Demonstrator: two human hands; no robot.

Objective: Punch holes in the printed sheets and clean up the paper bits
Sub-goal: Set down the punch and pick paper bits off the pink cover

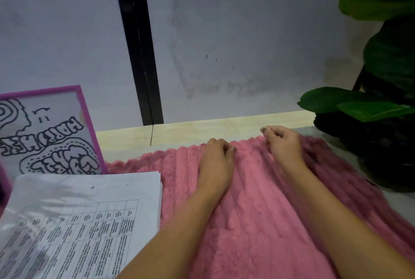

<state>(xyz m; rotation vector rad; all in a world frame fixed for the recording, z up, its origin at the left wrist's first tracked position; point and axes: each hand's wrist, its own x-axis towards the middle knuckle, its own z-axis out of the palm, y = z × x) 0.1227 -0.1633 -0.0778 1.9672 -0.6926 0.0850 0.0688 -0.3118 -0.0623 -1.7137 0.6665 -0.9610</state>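
A person's left hand (216,155) and right hand (283,144) reach the far edge of a pink rug (258,222), each grip curled tight on its pile; the printed sheets (85,218), already punched, lie stacked at the rug's left side, so clean-up seems underway, likely calling for a lift and shake next.

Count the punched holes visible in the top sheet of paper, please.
2. Both lie near the far edge of the top sheet: the left hole is clear, the right hole fainter. Any holes in the sheets beneath are hidden.
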